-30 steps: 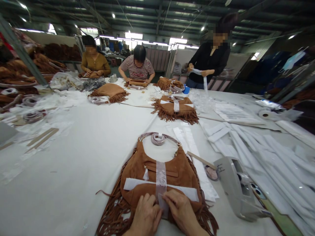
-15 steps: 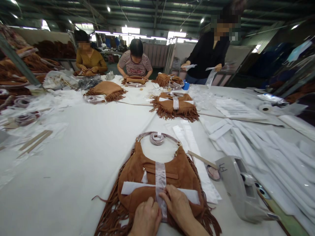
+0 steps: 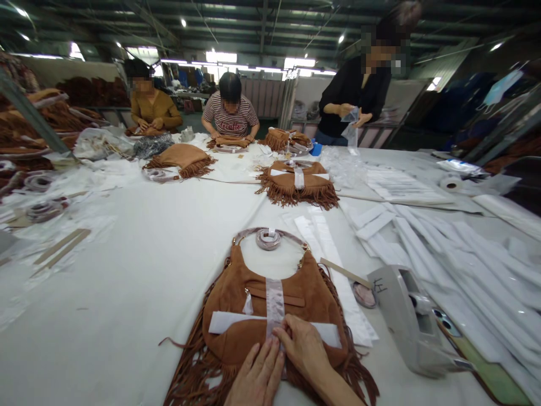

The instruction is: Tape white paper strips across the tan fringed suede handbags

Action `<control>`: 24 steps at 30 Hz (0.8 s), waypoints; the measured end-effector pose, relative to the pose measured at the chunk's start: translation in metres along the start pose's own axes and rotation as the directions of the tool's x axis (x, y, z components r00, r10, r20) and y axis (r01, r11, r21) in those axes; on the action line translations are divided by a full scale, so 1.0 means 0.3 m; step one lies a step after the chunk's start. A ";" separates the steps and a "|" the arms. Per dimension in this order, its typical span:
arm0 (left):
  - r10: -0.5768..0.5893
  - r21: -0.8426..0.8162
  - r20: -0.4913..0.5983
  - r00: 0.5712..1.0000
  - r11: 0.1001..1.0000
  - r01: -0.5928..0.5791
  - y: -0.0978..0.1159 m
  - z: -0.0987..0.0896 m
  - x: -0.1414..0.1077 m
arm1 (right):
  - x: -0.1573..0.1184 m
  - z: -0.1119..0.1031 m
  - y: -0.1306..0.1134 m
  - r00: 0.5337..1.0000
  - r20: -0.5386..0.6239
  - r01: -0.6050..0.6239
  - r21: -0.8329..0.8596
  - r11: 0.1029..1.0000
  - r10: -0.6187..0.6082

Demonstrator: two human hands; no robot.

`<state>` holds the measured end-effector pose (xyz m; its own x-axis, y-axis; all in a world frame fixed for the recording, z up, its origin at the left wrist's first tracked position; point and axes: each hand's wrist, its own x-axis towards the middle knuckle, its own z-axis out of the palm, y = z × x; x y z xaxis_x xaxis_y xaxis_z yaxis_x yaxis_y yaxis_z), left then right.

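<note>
A brown suede handbag with long fringe lies flat before me, its wrapped handle pointing away. Across its front runs a white paper strip, crossed by a clear plastic strip going lengthwise. My left hand rests flat on the lower end of the plastic strip, fingers stretched out. Beside it, my right hand has bent fingers, with thumb and forefinger closed at the plastic strip's edge. A wrapped coiled strap lies inside the handle's loop. A small wrapped tassel hangs from the zip.
A grey tape dispenser and a phone lie at right, near many white strips. Another fringed bag lies farther back. Three people work across the white table.
My left hand has gone from curled fingers to lying flat on the strip. My right hand stays nearly in place. The person standing at back right has brought both hands together around plastic.
</note>
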<state>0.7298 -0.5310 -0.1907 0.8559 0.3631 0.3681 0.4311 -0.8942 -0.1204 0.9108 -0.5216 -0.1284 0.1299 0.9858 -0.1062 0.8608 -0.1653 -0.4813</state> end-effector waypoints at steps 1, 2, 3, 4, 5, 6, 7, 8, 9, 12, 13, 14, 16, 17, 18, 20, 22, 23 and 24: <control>-0.006 0.005 0.000 1.000 1.000 0.006 0.003 0.003 -0.006 | 0.003 0.001 -0.002 1.000 -0.005 -0.012 0.011 1.000 0.012; -0.012 0.008 -0.002 1.000 1.000 0.012 0.006 0.005 -0.010 | 0.006 0.002 -0.004 1.000 -0.011 -0.026 0.022 0.999 0.026; -0.018 0.008 -0.004 1.000 1.000 0.018 0.008 0.006 -0.012 | 0.010 0.004 -0.005 0.999 -0.022 -0.039 0.032 0.999 0.040; -0.021 0.008 -0.004 1.000 1.000 0.021 0.009 0.007 -0.013 | 0.012 0.005 -0.005 0.998 -0.034 -0.052 0.042 0.998 0.053; -0.024 0.008 -0.005 1.000 1.000 0.024 0.009 0.008 -0.013 | 0.013 0.007 -0.004 0.997 -0.048 -0.061 0.053 0.997 0.063; -0.027 0.009 -0.010 1.000 1.000 0.027 0.008 0.009 -0.013 | 0.011 0.007 -0.002 0.995 -0.072 -0.060 0.067 0.996 0.065; -0.029 0.015 -0.020 0.999 0.999 0.030 0.008 0.010 -0.012 | 0.005 0.008 0.003 0.992 -0.115 -0.041 0.080 0.996 0.050; -0.029 0.027 -0.034 0.999 0.999 0.030 0.007 0.012 -0.011 | -0.004 0.008 0.010 0.984 -0.178 0.008 0.086 0.996 0.007; -0.026 0.043 -0.049 0.998 0.999 0.028 0.006 0.013 -0.010 | -0.016 0.010 0.019 0.965 -0.250 0.095 0.074 0.993 -0.074; -0.019 0.067 -0.066 0.998 0.997 0.024 0.006 0.015 -0.008 | -0.065 0.019 0.046 0.809 -0.352 0.461 -0.115 0.880 -0.470; -0.018 0.057 -0.063 0.998 0.998 0.022 0.008 0.014 -0.009 | -0.082 0.024 0.051 0.751 -0.313 0.550 -0.192 0.813 -0.582; -0.020 0.042 -0.061 0.998 0.999 0.022 0.009 0.013 -0.010 | -0.098 0.028 0.051 0.713 -0.258 0.603 -0.250 0.758 -0.652; -0.011 0.029 -0.075 0.997 1.000 0.013 0.014 0.013 -0.013 | -0.125 0.032 0.044 0.708 -0.184 0.624 -0.289 0.726 -0.682; -0.003 0.040 -0.096 0.995 0.999 0.006 0.015 0.015 -0.015 | -0.136 0.028 0.040 0.729 -0.175 0.610 -0.270 0.745 -0.661; 0.005 0.057 -0.126 0.992 0.998 0.003 0.016 0.019 -0.016 | -0.144 0.017 0.041 0.756 -0.186 0.587 -0.230 0.776 -0.627; 0.016 0.093 -0.206 0.978 0.996 0.004 0.015 0.034 -0.017 | -0.157 -0.034 0.072 0.808 -0.293 0.498 -0.126 0.858 -0.512; 0.013 0.115 -0.267 0.964 0.993 0.019 0.013 0.055 -0.016 | -0.179 -0.130 0.156 0.819 -0.498 0.311 -0.032 0.950 -0.285; 0.014 0.122 -0.285 0.959 0.992 0.021 0.014 0.065 -0.016 | -0.197 -0.194 0.217 0.779 -0.613 0.180 0.024 0.983 -0.128; 0.021 0.128 -0.295 0.955 0.992 0.018 0.017 0.073 -0.016 | -0.219 -0.265 0.286 0.710 -0.703 0.028 0.103 0.994 0.053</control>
<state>0.7341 -0.5314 -0.2133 0.7428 0.2511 0.6207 0.4793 -0.8467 -0.2311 1.0153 -0.5981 -0.0935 0.4831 0.7112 0.5106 0.8089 -0.1394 -0.5711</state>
